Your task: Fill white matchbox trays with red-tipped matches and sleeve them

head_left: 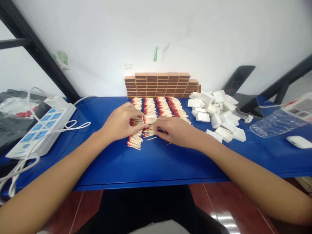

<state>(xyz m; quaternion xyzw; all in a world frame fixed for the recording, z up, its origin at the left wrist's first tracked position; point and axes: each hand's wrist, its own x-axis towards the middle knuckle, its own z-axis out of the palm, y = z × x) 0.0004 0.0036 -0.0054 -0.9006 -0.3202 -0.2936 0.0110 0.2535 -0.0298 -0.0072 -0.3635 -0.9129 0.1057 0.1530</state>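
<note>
My left hand (125, 120) grips a small white matchbox tray (149, 119) between thumb and fingers. Red-tipped matches lie inside the tray, heads to the left. At the tray's right end is my right hand (174, 130), its fingers curled and closed; what they pinch, if anything, is hidden. Beneath and behind both hands run several rows of loose matches (179, 109) with red heads. One single match (151, 138) lies in front of the rows, between the hands.
A stack of brown matchbox sleeves (157, 85) stands against the wall. White empty trays (216, 107) are heaped to the right. Further right are a phone (248, 105), a clear plastic bottle (275, 122) and a white case (299, 142). A power strip (46, 130) with cables lies left on the blue table (146, 169).
</note>
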